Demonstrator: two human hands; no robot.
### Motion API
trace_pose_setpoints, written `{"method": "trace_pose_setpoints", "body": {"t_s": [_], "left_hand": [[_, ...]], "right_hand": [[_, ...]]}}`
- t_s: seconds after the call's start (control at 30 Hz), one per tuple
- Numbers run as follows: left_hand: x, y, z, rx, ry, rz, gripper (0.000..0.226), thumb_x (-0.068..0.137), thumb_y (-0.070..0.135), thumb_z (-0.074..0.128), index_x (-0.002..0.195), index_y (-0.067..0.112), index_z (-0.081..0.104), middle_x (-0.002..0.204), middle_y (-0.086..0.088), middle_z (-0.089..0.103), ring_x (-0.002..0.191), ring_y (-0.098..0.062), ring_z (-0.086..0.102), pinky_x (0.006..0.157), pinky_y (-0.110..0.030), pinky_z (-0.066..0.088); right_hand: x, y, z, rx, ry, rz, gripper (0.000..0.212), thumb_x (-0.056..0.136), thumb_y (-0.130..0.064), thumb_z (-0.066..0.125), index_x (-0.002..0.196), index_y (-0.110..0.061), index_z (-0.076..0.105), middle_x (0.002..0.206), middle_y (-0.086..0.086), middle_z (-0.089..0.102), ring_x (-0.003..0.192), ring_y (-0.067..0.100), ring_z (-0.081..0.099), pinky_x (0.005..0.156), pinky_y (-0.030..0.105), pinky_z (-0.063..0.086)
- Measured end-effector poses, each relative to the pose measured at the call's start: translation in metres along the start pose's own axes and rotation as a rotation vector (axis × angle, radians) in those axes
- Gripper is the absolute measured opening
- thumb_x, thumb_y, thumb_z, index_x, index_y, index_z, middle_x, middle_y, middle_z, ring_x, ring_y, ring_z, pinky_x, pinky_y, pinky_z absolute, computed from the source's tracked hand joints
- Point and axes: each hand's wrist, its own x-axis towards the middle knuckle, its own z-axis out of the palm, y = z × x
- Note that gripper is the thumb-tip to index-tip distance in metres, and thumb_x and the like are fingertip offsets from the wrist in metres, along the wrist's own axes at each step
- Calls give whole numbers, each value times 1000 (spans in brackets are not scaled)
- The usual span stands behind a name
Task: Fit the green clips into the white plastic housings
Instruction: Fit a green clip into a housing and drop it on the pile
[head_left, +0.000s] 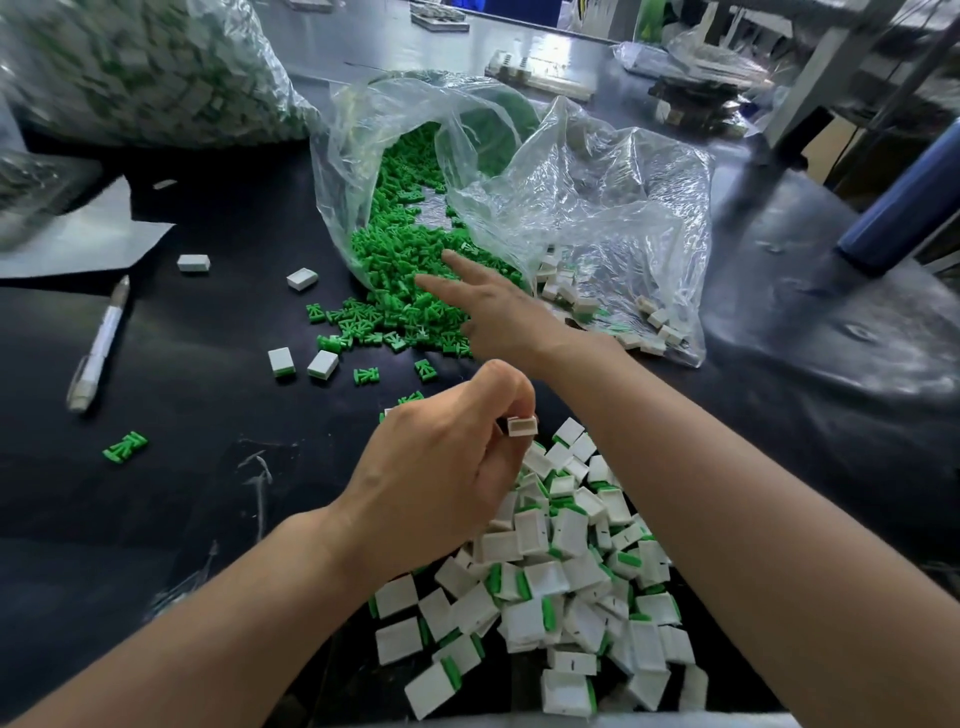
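Hands: 2, bare, both on the near side of the clear bag (519, 171).
Left hand (441, 467): well nearer the camera than the bag mouth; thumb and curled fingers pinch 1 white housing (521, 426), its hollow end showing.
Right hand (493, 312): at the bag mouth, forefinger and middle finger stretched straight over the green clips (395, 270), holding nothing; whether the fingertips touch them cannot be told.
Green clips: a heap inside the bag, spilling out of its mouth onto the dark counter (208, 519), with a few strays just past the spill.
Fitted housings (561, 571): a loose pile of white pieces with green showing, well nearer than the bag, under both forearms.
Empty housings (597, 306): a small cluster inside the bag's right fold, beyond the right wrist.
Loose housings (302, 278): 4 white pieces lying apart, left of the bag mouth.
Pen (101, 345): white, lying well left of the bag.
Lone clip (124, 447): well left of the bag, nearer than the pen.
Big bag (130, 73): left of and beyond the clear bag, full of white and green parts, blurred.
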Motion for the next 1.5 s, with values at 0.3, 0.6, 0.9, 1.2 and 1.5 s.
{"method": "trace_pose_setpoints", "body": {"t_s": [0.3,0.6,0.9,1.2,1.5], "left_hand": [[3,2,0,-49,58,-198,15,81,24,59,87,10,61,67,4,64,57,-14,61,53,-35,49],[7,-5,0,-336,-3,-503,31,81,7,68,74,37,64,73,12,68,67,-14,65,67,-36,56],[8,-4,3,-351,5,-575,21,78,11,71,76,32,67,71,6,70,70,-17,66,68,-31,56],[10,-3,-3,-484,58,-648,10,77,5,71,78,15,69,73,-7,71,65,-13,65,59,-18,51],[12,-5,-6,-541,71,-684,14,75,9,71,76,22,70,65,7,69,58,-3,62,52,-15,49]], "right_hand": [[-29,10,3,-25,37,-69,44,90,-8,51,130,-26,51,134,3,49,122,23,44,100,38,37],[-67,24,1,226,216,21,30,94,-13,48,119,-20,62,119,1,64,107,18,58,86,24,41],[-98,26,5,690,377,70,27,91,-12,53,83,-36,61,84,-12,67,86,3,64,86,30,50],[-109,16,-7,1003,289,16,30,85,10,53,86,-18,62,73,-4,65,62,4,63,62,16,51],[-113,11,-11,1128,239,17,25,86,8,53,88,-16,62,63,-3,64,61,8,63,60,19,51]]}}
